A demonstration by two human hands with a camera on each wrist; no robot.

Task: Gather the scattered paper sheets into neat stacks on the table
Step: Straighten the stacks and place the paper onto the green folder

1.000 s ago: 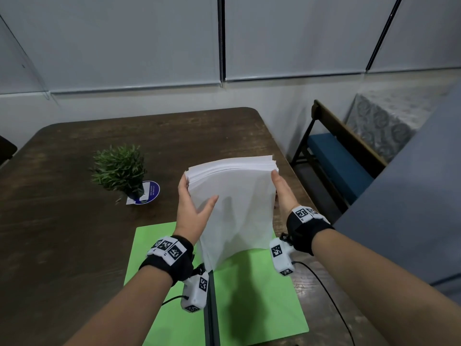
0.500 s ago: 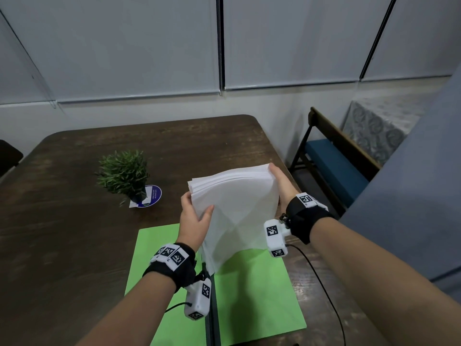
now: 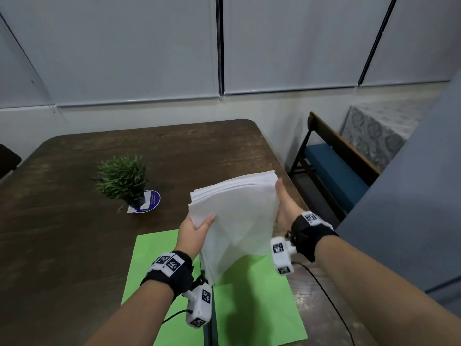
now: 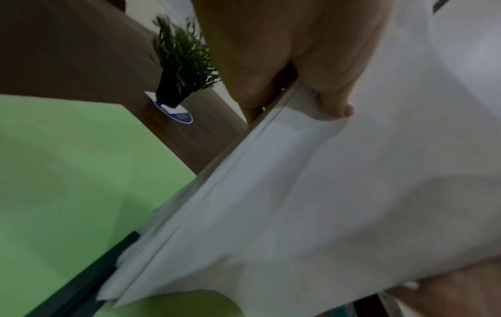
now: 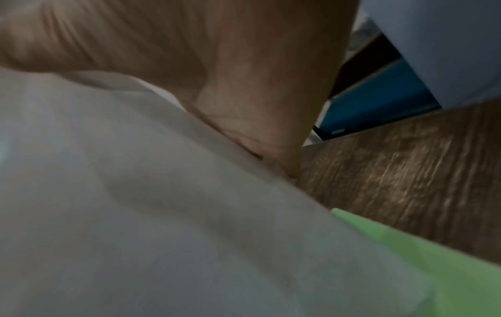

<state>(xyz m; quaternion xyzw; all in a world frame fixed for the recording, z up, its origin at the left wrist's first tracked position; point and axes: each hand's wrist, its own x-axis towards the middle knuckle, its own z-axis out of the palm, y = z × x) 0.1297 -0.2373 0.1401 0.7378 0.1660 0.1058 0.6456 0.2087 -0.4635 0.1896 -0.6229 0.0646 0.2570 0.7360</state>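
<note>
Paper stack held on edge between both hands above green mat on surface. Left hand pinches its side, thumb in front; right hand lies flat along opposite edge. Thin, floppy, slippery sheets; best gripped at both sides.

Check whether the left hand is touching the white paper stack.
Touching. In the left wrist view the left hand pinches the white paper stack's edge, thumb lying on its face; the head view shows the same grip.
</note>
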